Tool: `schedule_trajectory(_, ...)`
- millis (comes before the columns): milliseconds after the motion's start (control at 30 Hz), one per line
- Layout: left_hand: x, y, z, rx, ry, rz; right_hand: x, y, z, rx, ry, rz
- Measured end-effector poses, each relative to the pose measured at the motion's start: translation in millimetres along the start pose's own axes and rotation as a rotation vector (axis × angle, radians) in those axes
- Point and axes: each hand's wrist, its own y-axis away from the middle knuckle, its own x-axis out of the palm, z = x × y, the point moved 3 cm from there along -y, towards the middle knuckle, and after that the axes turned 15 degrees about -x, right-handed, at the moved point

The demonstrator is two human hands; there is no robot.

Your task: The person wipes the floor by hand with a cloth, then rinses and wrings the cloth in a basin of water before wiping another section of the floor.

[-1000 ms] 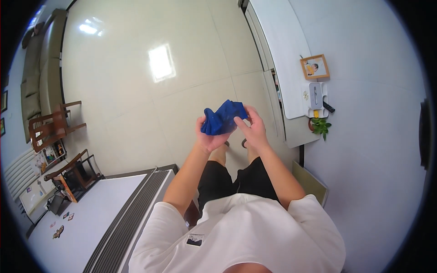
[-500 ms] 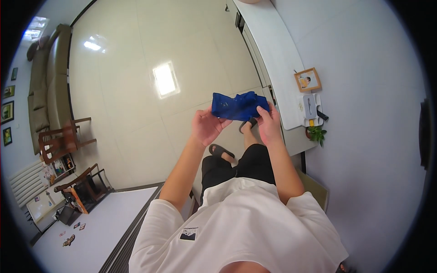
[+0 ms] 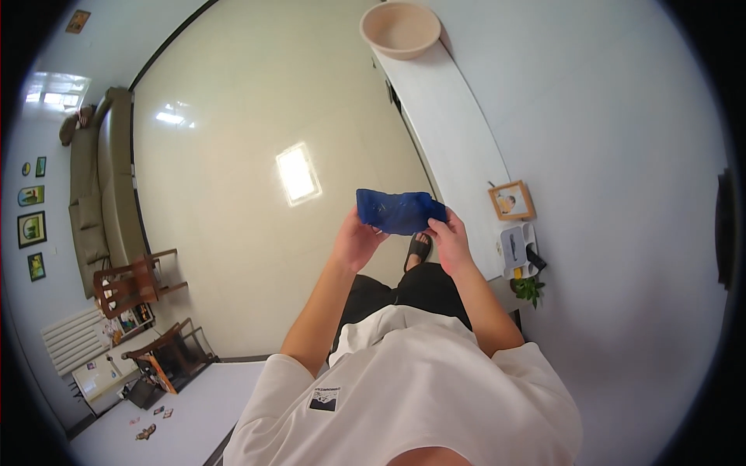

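The left hand (image 3: 359, 241) and right hand (image 3: 453, 242) grasp opposite ends of a blue cloth (image 3: 400, 212), the right thumb pressed on top. The cloth is in mid-air, before the person's body. To the right, a white worktop (image 3: 447, 113) bears a basin (image 3: 400, 31) at its far end and a photo frame (image 3: 511, 200) nearer; a plant (image 3: 528, 291) is near the frame.
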Motion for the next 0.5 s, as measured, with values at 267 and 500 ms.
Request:
schedule_trajectory(267, 22.1, -85.2, -88.8, 0.033, -0.079, 0.045, 39.9, -104.5, 34.8, -0.164, 0.262, -0.045)
schedule_trajectory(500, 15.8, -172.8, -198.5, -0.056, 0.039, 0.005, 86.1, -219.7, 25.8, -0.371, 0.399, 0.024)
